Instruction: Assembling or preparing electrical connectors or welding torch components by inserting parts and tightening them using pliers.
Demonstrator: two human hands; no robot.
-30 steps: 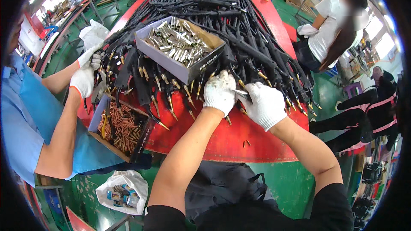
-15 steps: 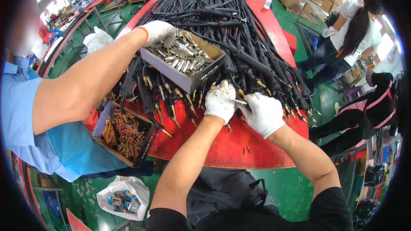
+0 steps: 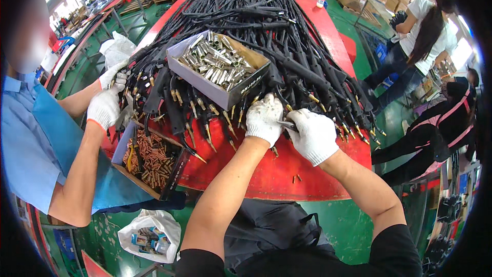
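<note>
My left hand [image 3: 264,119], in a white knitted glove with soiled fingertips, is closed at the end of a welding torch whose black neck [image 3: 279,95] runs under the fingers. My right hand [image 3: 313,134], gloved too, grips a grey metal hand tool [image 3: 288,124]; its jaws reach toward my left fingers, and its exact kind is hidden. Around both hands lie several black torches [image 3: 302,74] with brass-coloured tips pointing my way. Just beyond my left hand, a cardboard box of silvery metal nozzles [image 3: 218,60] rests on the torches.
A second box [image 3: 170,191] holds copper-coloured small parts and pliers. Two loose copper pieces [image 3: 296,178] lie on the red table [image 3: 246,184]. At left, a co-worker's gloved hands [image 3: 105,103] work among torches. A white sack [image 3: 171,225] of small packets stands below.
The co-worker's gloved hand has left the nozzle box and moved left to the torches, joining the other hand. My right hand has shifted slightly with the tool; my left stays put.
</note>
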